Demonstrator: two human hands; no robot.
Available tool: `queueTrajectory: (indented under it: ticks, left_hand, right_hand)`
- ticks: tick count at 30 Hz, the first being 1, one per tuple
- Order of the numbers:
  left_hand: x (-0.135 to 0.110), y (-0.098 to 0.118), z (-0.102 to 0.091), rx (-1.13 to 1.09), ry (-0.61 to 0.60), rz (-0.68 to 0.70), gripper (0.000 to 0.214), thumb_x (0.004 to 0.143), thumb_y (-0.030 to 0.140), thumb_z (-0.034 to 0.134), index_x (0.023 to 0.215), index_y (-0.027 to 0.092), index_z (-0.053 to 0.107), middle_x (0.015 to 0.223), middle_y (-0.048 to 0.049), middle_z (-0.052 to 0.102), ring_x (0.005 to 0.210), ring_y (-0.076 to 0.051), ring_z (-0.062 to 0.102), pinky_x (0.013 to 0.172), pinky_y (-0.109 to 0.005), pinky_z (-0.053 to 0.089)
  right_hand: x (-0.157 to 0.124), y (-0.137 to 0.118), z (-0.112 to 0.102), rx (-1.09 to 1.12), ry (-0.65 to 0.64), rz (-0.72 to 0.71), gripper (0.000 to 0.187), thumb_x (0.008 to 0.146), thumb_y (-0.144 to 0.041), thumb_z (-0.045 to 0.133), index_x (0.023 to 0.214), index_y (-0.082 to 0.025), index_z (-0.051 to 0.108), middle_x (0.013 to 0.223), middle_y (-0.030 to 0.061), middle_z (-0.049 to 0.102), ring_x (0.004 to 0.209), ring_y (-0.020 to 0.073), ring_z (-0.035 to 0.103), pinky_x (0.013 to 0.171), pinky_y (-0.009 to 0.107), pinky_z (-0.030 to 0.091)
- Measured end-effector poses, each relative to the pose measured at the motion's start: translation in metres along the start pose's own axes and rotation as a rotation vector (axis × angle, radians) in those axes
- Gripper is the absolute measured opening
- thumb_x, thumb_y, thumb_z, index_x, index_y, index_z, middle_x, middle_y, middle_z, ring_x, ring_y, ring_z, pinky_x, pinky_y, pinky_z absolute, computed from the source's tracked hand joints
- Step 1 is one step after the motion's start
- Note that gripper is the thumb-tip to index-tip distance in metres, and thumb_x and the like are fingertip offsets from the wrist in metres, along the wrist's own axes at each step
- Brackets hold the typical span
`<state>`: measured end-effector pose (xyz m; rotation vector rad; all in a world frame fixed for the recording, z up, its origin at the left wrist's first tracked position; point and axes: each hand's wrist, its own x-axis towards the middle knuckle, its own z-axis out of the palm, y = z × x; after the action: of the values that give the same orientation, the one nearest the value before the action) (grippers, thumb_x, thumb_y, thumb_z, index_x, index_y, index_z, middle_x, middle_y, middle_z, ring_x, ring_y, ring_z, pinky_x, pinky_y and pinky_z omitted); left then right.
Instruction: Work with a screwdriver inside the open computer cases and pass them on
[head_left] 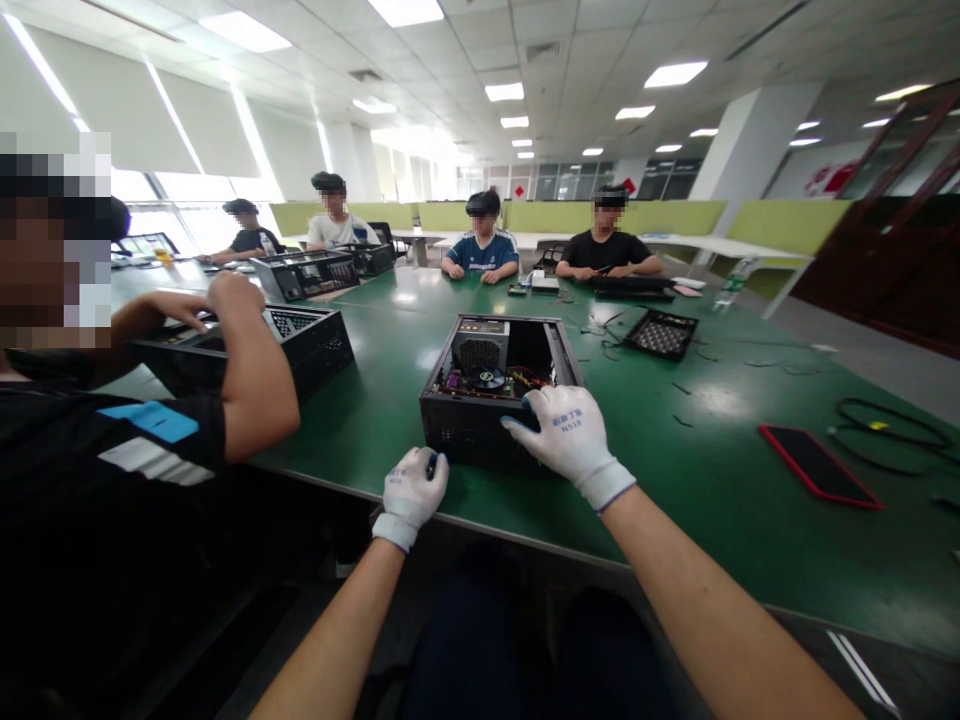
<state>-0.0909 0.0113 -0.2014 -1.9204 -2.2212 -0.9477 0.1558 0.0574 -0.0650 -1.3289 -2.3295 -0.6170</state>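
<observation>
At the near edge of the green table (712, 470), an open black computer case (457, 432) is sitting directly in front of the person, lid off, with a round fan (486, 378) and coloured wiring showing inside. The gloved right hand (568, 437) is resting flat on the case's near right corner, fingers spread and draped over the rim, gripping nothing. The gloved left hand (411, 495) is hovering just beside the case's near left corner, curled into a fist around a small dark object (432, 465); what that object is cannot be told. To the right, a red-edged phone (819, 466) and a black cable (892, 425) are lying well apart from the case. Behind it, a perforated panel (661, 334) is lying flat. On the left, a co-worker's arm (251, 370) is reaching over a second case (300, 340).
</observation>
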Motion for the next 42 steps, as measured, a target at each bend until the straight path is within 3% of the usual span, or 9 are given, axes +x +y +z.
queueTrajectory:
  ticks: [26, 42]
  left_hand:
    - [0.0007, -0.0004, -0.0013, -0.004, 0.007, 0.021, 0.027, 0.096, 0.039, 0.052, 0.077, 0.022, 0.059, 0.083, -0.0024, 0.066, 0.081, -0.018, 0.063, 0.069, -0.028, 0.037]
    - [-0.0030, 0.0036, -0.0032, -0.007, 0.011, 0.001, 0.026, 0.097, 0.039, 0.051, 0.079, 0.022, 0.060, 0.080, -0.0017, 0.063, 0.076, -0.017, 0.062, 0.067, -0.027, 0.037]
  right_hand:
    - [-0.0007, -0.0031, 0.0026, -0.048, -0.011, 0.023, 0.059, 0.094, -0.071, 0.040, 0.096, -0.018, 0.066, 0.091, 0.0097, 0.068, 0.088, 0.0244, 0.059, 0.077, 0.036, 0.029]
    - [-0.0021, 0.0001, 0.0089, -0.033, 0.057, -0.020, 0.055, 0.095, -0.067, 0.043, 0.092, -0.017, 0.067, 0.084, 0.0085, 0.065, 0.082, 0.0238, 0.054, 0.078, 0.037, 0.029]
